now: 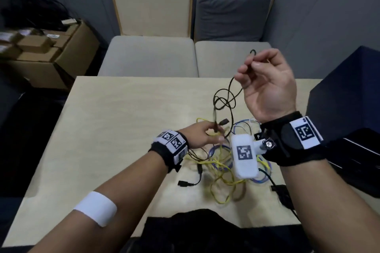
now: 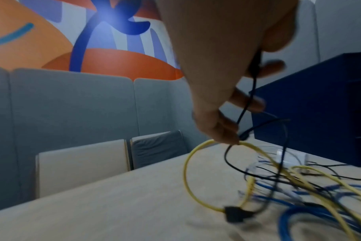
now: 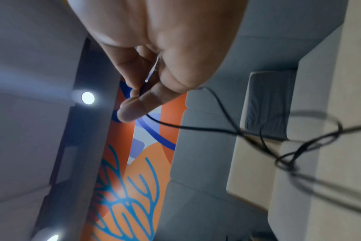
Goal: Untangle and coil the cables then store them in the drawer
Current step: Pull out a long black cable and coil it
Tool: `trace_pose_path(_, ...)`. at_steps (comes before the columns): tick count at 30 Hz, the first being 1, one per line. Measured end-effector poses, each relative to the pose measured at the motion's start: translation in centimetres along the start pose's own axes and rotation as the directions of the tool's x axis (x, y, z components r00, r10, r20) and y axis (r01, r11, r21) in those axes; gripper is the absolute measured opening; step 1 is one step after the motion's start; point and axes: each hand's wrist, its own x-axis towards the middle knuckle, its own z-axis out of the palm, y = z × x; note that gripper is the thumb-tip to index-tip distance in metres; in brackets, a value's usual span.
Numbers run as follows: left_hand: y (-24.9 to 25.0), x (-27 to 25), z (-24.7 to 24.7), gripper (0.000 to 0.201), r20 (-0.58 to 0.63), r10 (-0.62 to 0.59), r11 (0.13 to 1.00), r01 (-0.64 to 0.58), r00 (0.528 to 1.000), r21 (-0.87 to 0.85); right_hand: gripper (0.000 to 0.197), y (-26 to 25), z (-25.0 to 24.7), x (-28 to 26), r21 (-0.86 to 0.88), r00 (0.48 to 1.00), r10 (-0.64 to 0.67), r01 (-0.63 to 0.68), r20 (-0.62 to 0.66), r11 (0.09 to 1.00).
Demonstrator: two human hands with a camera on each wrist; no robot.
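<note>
A thin black cable [image 1: 224,100] hangs in a knotted loop between my two hands above the table. High on the right, my right hand [image 1: 249,68] pinches one stretch of it between thumb and fingers, as the right wrist view shows [image 3: 142,93]. Lower down, my left hand [image 1: 213,131] grips the same black cable [image 2: 254,81] just above the pile, its lowest fingers against a yellow cable [image 2: 188,171]. Under both hands, a tangle of yellow and blue cables [image 1: 224,170] and other black leads lies on the table. A dark blue drawer cabinet [image 1: 345,88] stands on the right.
The light wood table [image 1: 115,121] has bare surface on its left half. A black plug [image 1: 186,184] lies near the pile's front. Two cushioned chairs [image 1: 150,10] stand behind the table. Cardboard boxes [image 1: 51,51] sit at the far left.
</note>
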Motion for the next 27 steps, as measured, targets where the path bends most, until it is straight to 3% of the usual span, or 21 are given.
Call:
trace_pose_path(3, 0.2, -0.7, -1.3, 0.034, -0.206, 0.035, 0.988, -0.064, 0.978, -0.137, 0.025, -1.5, -0.2, 0.7, 0.023, 0.995, -0.097, 0.098, -0.03, 0.995)
trace_pose_path(5, 0.9, -1.9, -3.5, 0.037, -0.445, 0.021, 0.948, -0.159, 0.895, -0.276, 0.024, -2.3, -1.8, 1.2, -0.053, 0.983, -0.139, 0.133, -0.123, 0.99)
trace_pose_path(7, 2.7, -3.2, -6.1, 0.036, -0.6, 0.014, 0.89, -0.283, 0.8, -0.357, 0.021, -2.0, -3.6, 1.3, -0.197, 0.974, -0.132, 0.095, -0.184, 0.976)
trace_pose_path(10, 7.3, -5.4, -9.2, 0.038, -0.597, 0.117, 0.754, -0.462, 0.794, -0.466, 0.006, 0.7, -5.0, 0.7, -0.4, 0.977, -0.047, -0.042, -0.21, 0.915)
trace_pose_path(12, 10.4, -6.8, -10.1, 0.036, -0.57, 0.222, 0.705, -0.534, 0.791, -0.467, 0.023, 3.4, -5.2, 0.1, -0.513, 0.977, 0.092, -0.181, -0.194, 0.839)
trace_pose_path(14, 12.7, -8.0, -10.8, 0.033, -0.567, 0.315, 0.659, -0.605, 0.762, -0.447, 0.042, 6.4, -5.3, -0.5, -0.638, 0.949, 0.305, -0.281, -0.075, 0.717)
trace_pose_path(16, 14.1, -9.0, -11.4, 0.033, -0.582, 0.361, 0.626, -0.652, 0.729, -0.428, 0.054, 8.9, -4.6, -1.5, -0.781, 0.876, 0.481, -0.269, 0.045, 0.564)
trace_pose_path(17, 14.5, -9.3, -11.7, 0.034, -0.584, 0.37, 0.618, -0.661, 0.722, -0.425, 0.059, 9.8, -4.2, -1.8, -0.812, 0.862, 0.504, -0.25, 0.062, 0.528)
trace_pose_path(21, 14.5, -9.9, -12.5, 0.039, -0.524, 0.378, 0.61, -0.631, 0.763, -0.478, 0.063, 10.5, -1.7, -0.7, -0.731, 0.941, 0.33, -0.175, 0.073, 0.66)
trace_pose_path(24, 13.3, -10.2, -12.9, 0.042, -0.549, 0.328, 0.653, -0.604, 0.769, -0.457, 0.014, 8.9, -0.3, 0.8, -0.704, 0.963, 0.241, -0.09, 0.118, 0.704)
trace_pose_path(27, 10.9, -10.7, -14.1, 0.042, -0.68, 0.149, 0.676, -0.576, 0.718, -0.46, 0.024, 4.8, 0.9, 2.1, -0.319, 0.975, 0.212, -0.181, 0.064, 0.93)
